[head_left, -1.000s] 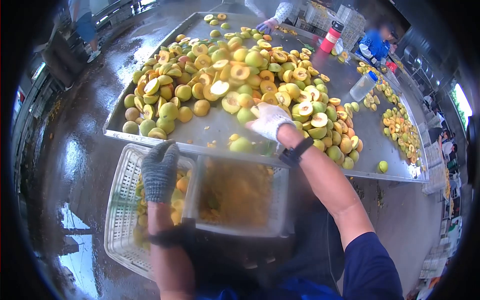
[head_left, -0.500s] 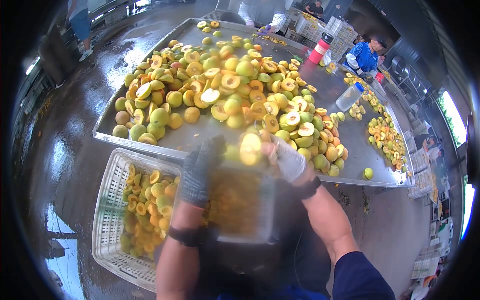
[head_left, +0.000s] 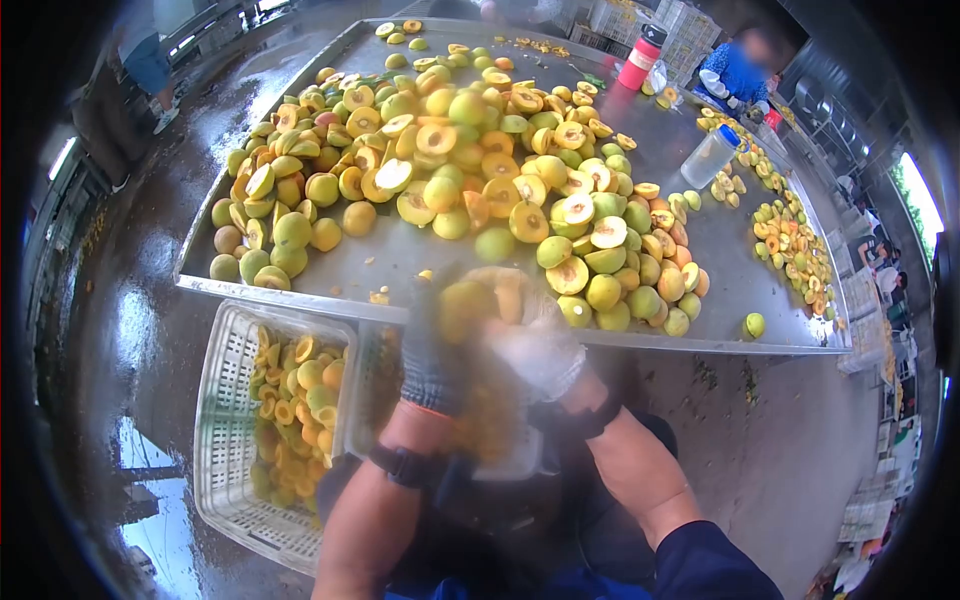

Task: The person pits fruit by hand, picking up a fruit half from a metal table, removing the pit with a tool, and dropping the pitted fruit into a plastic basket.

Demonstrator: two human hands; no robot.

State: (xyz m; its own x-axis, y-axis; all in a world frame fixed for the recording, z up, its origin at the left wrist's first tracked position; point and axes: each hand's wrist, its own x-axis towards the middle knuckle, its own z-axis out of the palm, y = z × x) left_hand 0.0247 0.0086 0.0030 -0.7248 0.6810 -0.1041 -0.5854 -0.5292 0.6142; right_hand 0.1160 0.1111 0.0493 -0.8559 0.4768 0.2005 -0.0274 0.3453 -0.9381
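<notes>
My left hand (head_left: 432, 335), in a dark knitted glove, is closed around a yellow-green peach (head_left: 464, 310) over the table's near edge. Touching close by, my right hand (head_left: 545, 350) in a white glove has its fingers curled at an orange-fleshed peach half (head_left: 508, 298). Both hands are smeared by motion, so finger detail and any small tool are hidden. Beyond them a heap of whole and cut peaches (head_left: 435, 138) covers much of the metal table (head_left: 330, 285). Some halves show brown pits or hollows.
Below left stands a white plastic crate (head_left: 212, 430) with peach halves inside; another crate (head_left: 525, 455) sits blurred under my hands. A red bottle (head_left: 640, 60) and a clear blue-capped jar (head_left: 710, 157) stand on the table. A co-worker (head_left: 735, 75) is at the far right side.
My hands have come together, and the right moved left towards the dark-gloved one. The pale cut face seen before is now orange and blurred between them. The view has shifted slightly.
</notes>
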